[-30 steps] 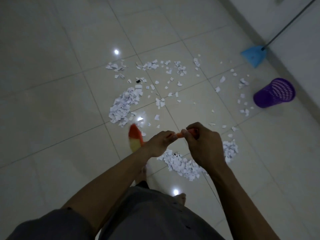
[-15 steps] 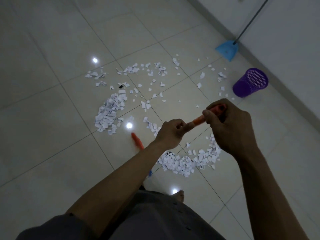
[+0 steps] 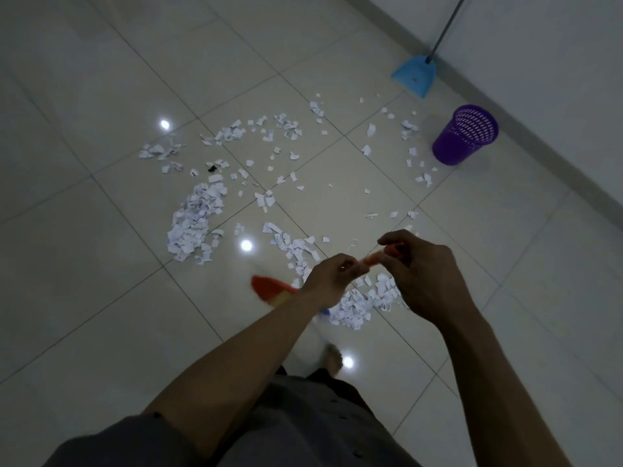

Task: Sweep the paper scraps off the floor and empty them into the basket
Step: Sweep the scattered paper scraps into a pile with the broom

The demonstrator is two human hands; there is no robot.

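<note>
- Orange broom handle (image 3: pixel 373 259) is held in both hands just below the frame's centre: the left hand (image 3: pixel 332 281) has its fingers (image 3: pixel 349 268) curled round the lower part, and the right hand (image 3: pixel 426 274) is clenched round the upper end
- Its broom head (image 3: pixel 271 290), blurred, sits low over the floor (image 3: pixel 101 298), just left of the left wrist and beside the nearest paper scraps (image 3: pixel 357 306)
- The step looks like gathering; short, low strokes should draw the bigger heap (image 3: pixel 194 227) at centre left and the loose bits across the upper middle into one pile, not flick them apart
- Sweeping toward the right suits the task, since the purple basket (image 3: pixel 465 136) stands at upper right near the wall, with the blue dustpan (image 3: pixel 413 75) just above it
- Paper this light may skid on glossy tile, so press the bristles gently
</note>
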